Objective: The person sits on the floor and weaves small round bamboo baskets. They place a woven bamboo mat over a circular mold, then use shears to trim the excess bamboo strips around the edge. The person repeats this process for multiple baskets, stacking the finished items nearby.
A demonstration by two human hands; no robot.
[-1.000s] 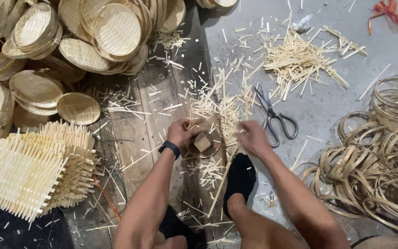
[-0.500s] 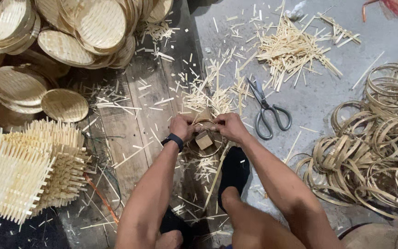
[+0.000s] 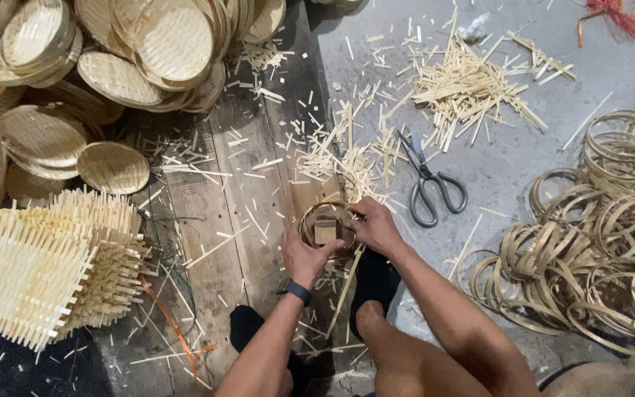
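Note:
A small round bamboo hoop (image 3: 328,213) with woven matting inside it rests on a wooden board (image 3: 237,213), and a small wooden block (image 3: 325,231) sits in its middle. My left hand (image 3: 306,259), with a dark band on the wrist, grips the hoop's near-left rim. From the right, my right hand (image 3: 376,226) presses on the opposite rim. Both hands are closed on the same hoop. Bamboo offcuts (image 3: 347,165) lie just beyond it.
Black-handled scissors (image 3: 428,184) lie to the right on the grey floor. Loose bamboo rings (image 3: 604,242) pile at the right. Finished round woven trays (image 3: 112,59) are heaped at the top left, and square woven mats (image 3: 45,265) are stacked at the left. My dark-socked feet (image 3: 373,283) lie below.
My hands have stayed on the hoop, shifting grip around its rim. The view has moved slightly, so everything sits a little lower and farther right.

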